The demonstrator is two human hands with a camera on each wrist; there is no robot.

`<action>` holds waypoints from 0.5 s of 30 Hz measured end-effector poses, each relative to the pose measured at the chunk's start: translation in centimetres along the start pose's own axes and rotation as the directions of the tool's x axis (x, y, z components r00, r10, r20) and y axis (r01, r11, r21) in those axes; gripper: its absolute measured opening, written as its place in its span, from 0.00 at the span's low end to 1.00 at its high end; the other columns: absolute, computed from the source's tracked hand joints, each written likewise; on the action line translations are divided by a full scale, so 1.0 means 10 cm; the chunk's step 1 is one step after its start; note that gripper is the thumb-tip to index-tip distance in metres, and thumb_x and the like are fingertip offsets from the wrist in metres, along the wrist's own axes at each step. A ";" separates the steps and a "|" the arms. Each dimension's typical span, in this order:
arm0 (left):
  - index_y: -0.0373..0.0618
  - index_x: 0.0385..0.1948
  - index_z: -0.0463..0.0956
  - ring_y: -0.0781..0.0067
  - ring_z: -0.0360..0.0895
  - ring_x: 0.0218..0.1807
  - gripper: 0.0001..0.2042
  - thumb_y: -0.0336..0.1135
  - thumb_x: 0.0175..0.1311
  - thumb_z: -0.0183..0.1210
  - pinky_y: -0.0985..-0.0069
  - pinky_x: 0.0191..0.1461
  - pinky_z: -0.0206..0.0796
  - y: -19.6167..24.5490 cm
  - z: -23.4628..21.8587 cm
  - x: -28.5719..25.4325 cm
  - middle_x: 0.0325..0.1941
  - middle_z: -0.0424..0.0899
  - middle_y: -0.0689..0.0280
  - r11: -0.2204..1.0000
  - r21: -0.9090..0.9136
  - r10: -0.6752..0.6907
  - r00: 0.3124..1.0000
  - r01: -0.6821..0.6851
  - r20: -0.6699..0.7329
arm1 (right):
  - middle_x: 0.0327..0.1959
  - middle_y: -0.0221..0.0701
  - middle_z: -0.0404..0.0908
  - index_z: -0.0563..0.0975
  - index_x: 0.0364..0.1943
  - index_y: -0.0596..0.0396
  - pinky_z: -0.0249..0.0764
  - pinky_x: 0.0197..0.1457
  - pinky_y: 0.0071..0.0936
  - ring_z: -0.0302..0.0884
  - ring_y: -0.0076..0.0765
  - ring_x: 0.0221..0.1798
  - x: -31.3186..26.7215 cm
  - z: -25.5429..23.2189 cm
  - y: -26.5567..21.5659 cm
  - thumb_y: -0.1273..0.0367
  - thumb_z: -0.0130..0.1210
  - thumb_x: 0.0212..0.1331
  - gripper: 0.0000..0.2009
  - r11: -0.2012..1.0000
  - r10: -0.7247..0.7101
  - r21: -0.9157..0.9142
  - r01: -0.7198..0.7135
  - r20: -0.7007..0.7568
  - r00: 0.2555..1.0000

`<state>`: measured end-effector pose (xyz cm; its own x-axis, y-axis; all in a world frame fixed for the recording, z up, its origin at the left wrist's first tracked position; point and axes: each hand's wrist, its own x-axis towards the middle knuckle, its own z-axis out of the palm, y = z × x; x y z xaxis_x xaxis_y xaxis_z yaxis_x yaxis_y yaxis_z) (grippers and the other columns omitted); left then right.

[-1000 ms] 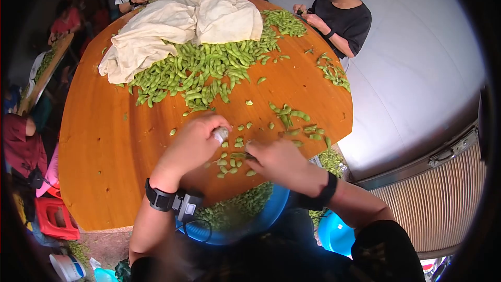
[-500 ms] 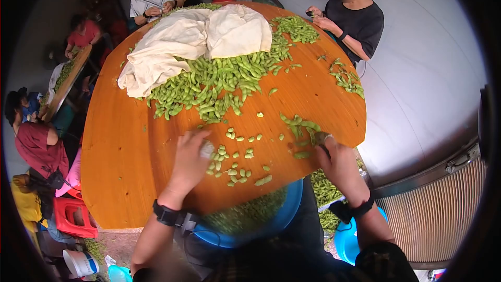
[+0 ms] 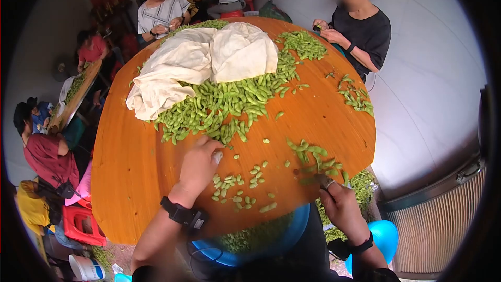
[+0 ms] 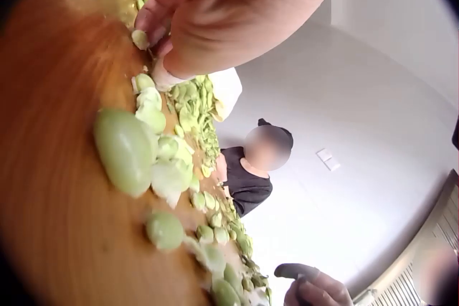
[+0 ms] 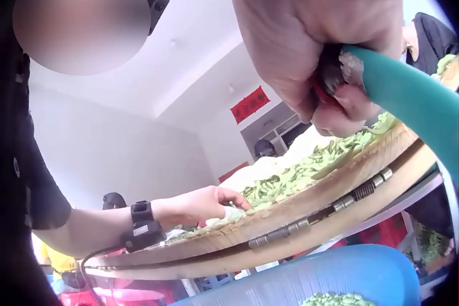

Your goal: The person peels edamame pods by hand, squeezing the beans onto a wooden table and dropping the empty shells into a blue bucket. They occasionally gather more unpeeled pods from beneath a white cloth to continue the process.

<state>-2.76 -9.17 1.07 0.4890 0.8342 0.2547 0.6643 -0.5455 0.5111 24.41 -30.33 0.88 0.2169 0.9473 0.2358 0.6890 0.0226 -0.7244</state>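
Note:
My left hand point(image 3: 197, 167), its thumb wrapped in white, reaches to the front edge of a pile of green soybean pods point(image 3: 229, 99). In the left wrist view its fingertips are low over the wood, with a pale green bean point(image 4: 140, 39) right at them. Loose shelled beans point(image 3: 227, 183) lie between my hands. My right hand point(image 3: 344, 211), at the table's right front edge, grips a dark curved object point(image 4: 295, 270); in the right wrist view a teal strip point(image 5: 409, 94) runs out from the grip. I cannot tell what kind of object it is. Several pods point(image 3: 313, 159) lie beside this hand.
A cream cloth point(image 3: 245, 52) covers part of the pile on the wooden table point(image 3: 125, 188). Below the front edge stands a blue basin point(image 3: 300, 230) with shelled beans. People sit around the far side. A red stool point(image 3: 83, 224) is at left.
My left hand first drew back toward the loose beans, then went forward to the pile's edge. The right hand moved from the beans out to the right. The head view has shifted up.

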 end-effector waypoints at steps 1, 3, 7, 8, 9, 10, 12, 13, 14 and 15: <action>0.40 0.38 0.79 0.54 0.78 0.41 0.09 0.23 0.54 0.61 0.66 0.46 0.71 -0.02 0.01 0.04 0.38 0.77 0.58 1.000 0.000 0.016 0.999 -0.016 -0.039 | 0.27 0.48 0.76 0.75 0.36 0.61 0.71 0.32 0.41 0.76 0.59 0.31 0.02 -0.02 -0.05 0.75 0.56 0.58 0.05 1.000 -0.004 0.003 0.004 -0.005 1.000; 0.40 0.38 0.79 0.54 0.78 0.40 0.09 0.23 0.54 0.61 0.66 0.45 0.71 -0.04 0.04 0.09 0.38 0.77 0.58 1.000 -0.003 0.005 0.998 -0.005 -0.059 | 0.27 0.48 0.76 0.75 0.37 0.61 0.72 0.32 0.41 0.76 0.59 0.32 0.04 -0.04 -0.17 0.75 0.56 0.58 0.05 0.999 0.032 0.008 -0.033 0.063 0.997; 0.41 0.37 0.78 0.50 0.78 0.38 0.08 0.23 0.56 0.59 0.64 0.42 0.72 -0.19 0.09 0.15 0.38 0.78 0.58 0.995 0.093 0.052 0.993 -0.042 -0.110 | 0.28 0.47 0.76 0.76 0.46 0.58 0.73 0.33 0.39 0.77 0.58 0.32 0.06 0.04 -0.10 0.75 0.56 0.58 0.12 0.995 -0.026 0.101 0.015 0.109 0.994; 0.41 0.37 0.78 0.50 0.78 0.38 0.08 0.23 0.56 0.59 0.64 0.42 0.72 -0.17 0.10 0.14 0.38 0.78 0.58 0.995 0.093 0.055 0.992 -0.045 -0.111 | 0.28 0.47 0.76 0.76 0.46 0.58 0.73 0.33 0.39 0.77 0.58 0.32 0.08 0.03 -0.14 0.75 0.56 0.58 0.12 0.995 -0.027 0.100 0.016 0.106 0.994; 0.41 0.37 0.78 0.48 0.79 0.37 0.07 0.23 0.56 0.58 0.62 0.41 0.72 -0.14 0.09 0.13 0.38 0.78 0.57 0.985 0.170 0.046 0.992 -0.026 -0.117 | 0.28 0.47 0.76 0.76 0.48 0.58 0.73 0.34 0.38 0.77 0.57 0.32 0.09 0.02 -0.22 0.76 0.55 0.59 0.13 0.987 0.013 0.157 -0.037 0.148 0.989; 0.41 0.37 0.77 0.46 0.79 0.35 0.07 0.23 0.57 0.57 0.61 0.40 0.72 -0.09 0.09 0.12 0.38 0.79 0.56 0.969 0.246 0.040 0.991 -0.008 -0.125 | 0.27 0.47 0.76 0.75 0.50 0.57 0.73 0.34 0.37 0.77 0.56 0.31 0.12 0.02 -0.28 0.76 0.54 0.59 0.14 0.973 0.050 0.212 -0.090 0.189 0.981; 0.42 0.37 0.77 0.45 0.79 0.36 0.07 0.23 0.58 0.55 0.58 0.39 0.72 0.10 0.03 0.05 0.38 0.80 0.54 0.979 0.205 0.006 0.993 0.019 -0.120 | 0.27 0.45 0.76 0.75 0.51 0.57 0.73 0.33 0.35 0.78 0.51 0.29 0.20 0.08 -0.30 0.76 0.53 0.61 0.14 0.970 0.024 0.233 -0.070 0.198 0.980; 0.43 0.36 0.76 0.45 0.79 0.36 0.06 0.23 0.59 0.53 0.56 0.38 0.72 0.17 0.03 0.01 0.37 0.81 0.52 0.985 0.163 -0.036 0.993 0.053 -0.108 | 0.26 0.43 0.76 0.75 0.52 0.57 0.74 0.32 0.33 0.79 0.46 0.27 0.24 0.12 -0.31 0.75 0.52 0.62 0.14 0.965 -0.001 0.255 -0.055 0.215 0.977; 0.42 0.37 0.75 0.49 0.80 0.31 0.07 0.22 0.59 0.54 0.60 0.35 0.73 0.19 0.07 -0.05 0.34 0.81 0.51 0.999 0.031 0.048 0.987 -0.044 -0.150 | 0.26 0.43 0.76 0.75 0.52 0.57 0.74 0.32 0.33 0.79 0.46 0.27 0.29 0.16 -0.34 0.75 0.52 0.62 0.14 0.965 -0.001 0.257 -0.054 0.210 0.978; 0.43 0.42 0.76 0.57 0.80 0.31 0.10 0.20 0.60 0.53 0.66 0.35 0.73 0.26 0.07 -0.10 0.35 0.80 0.54 0.992 -0.129 0.000 0.999 -0.007 -0.049 | 0.25 0.39 0.76 0.75 0.53 0.56 0.73 0.30 0.30 0.78 0.38 0.24 0.36 0.21 -0.37 0.74 0.51 0.63 0.14 0.936 0.015 0.335 -0.111 0.276 0.961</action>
<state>-1.13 -11.52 1.54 0.4611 0.8370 0.2948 0.5825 -0.5361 0.6110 21.19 -26.29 3.09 0.0281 0.9989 0.0369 0.3886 0.0230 -0.9211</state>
